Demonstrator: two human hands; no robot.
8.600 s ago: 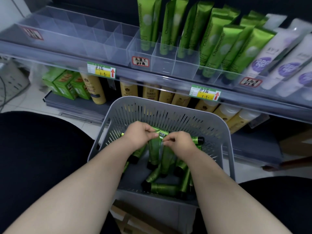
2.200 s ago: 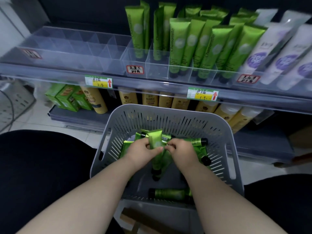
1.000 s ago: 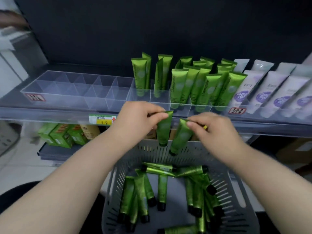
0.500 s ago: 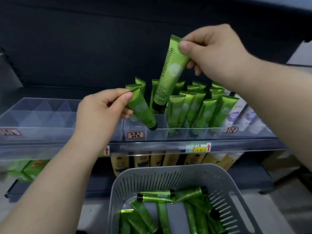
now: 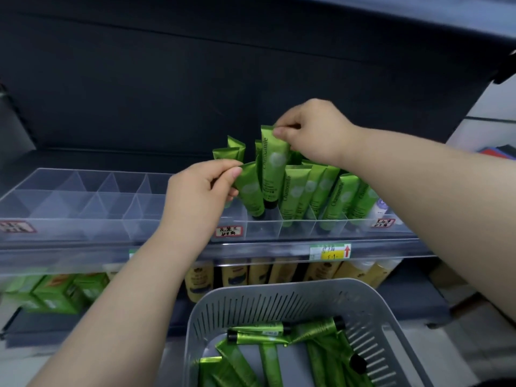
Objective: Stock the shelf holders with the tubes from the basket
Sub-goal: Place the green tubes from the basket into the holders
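I record both hands raised at the shelf holder (image 5: 262, 230), each carrying one green tube. The right hand (image 5: 312, 135) pinches the crimped top of the upright tube (image 5: 273, 169) between thumb and fingertips. Its long axis runs close to vertical, cap down, with the cap at a cell behind the front wall; whether it is seated I cannot tell. The left hand (image 5: 195, 191) pinches the crimp of the tilted tube (image 5: 251, 191), which leans crimp up-left toward that hand and cap down-right, just beside the other cap. The two tubes overlap in view; contact is unconfirmed. The left hand sits lower and nearer to me, while the right reaches higher and further in, wrist bent downward. In my judgement the coming move turns on that lean: the tilted tube must come vertical over its cell before release. The stocked row (image 5: 321, 188) stands to the right. The basket (image 5: 279, 300) below holds loose tubes (image 5: 268, 356) lying flat.
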